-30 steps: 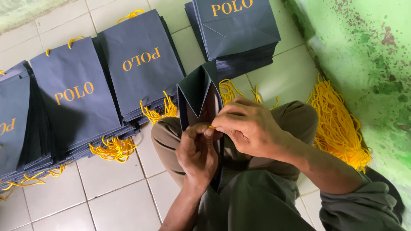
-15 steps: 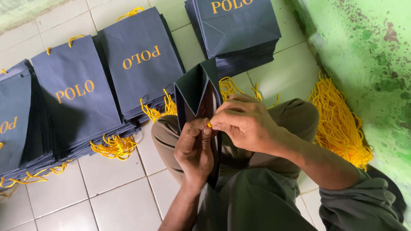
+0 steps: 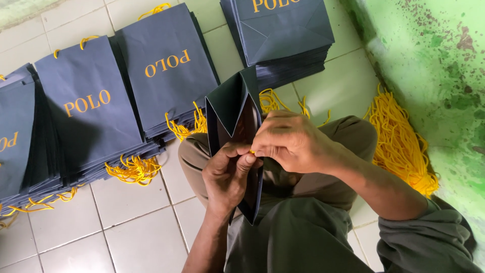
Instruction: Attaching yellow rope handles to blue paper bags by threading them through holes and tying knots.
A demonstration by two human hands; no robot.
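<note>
A dark navy paper bag [image 3: 231, 108] stands folded and upright over my lap, its gusset facing me. My left hand [image 3: 227, 177] grips the bag's near edge from below. My right hand [image 3: 288, 141] pinches a short end of yellow cord [image 3: 251, 151] against that same edge, fingertips meeting my left thumb. Most of the cord is hidden behind my fingers.
Stacks of flat navy bags [image 3: 91, 116] with yellow cord handles lie on the white tile floor to the left and a further stack [image 3: 283, 35] at the top. A bundle of loose yellow cords [image 3: 399, 146] lies by the green wall [image 3: 439, 65] on the right.
The bag and both hands have shifted slightly. My left thumb has closed in on the cord end, so less yellow shows between the fingers.
</note>
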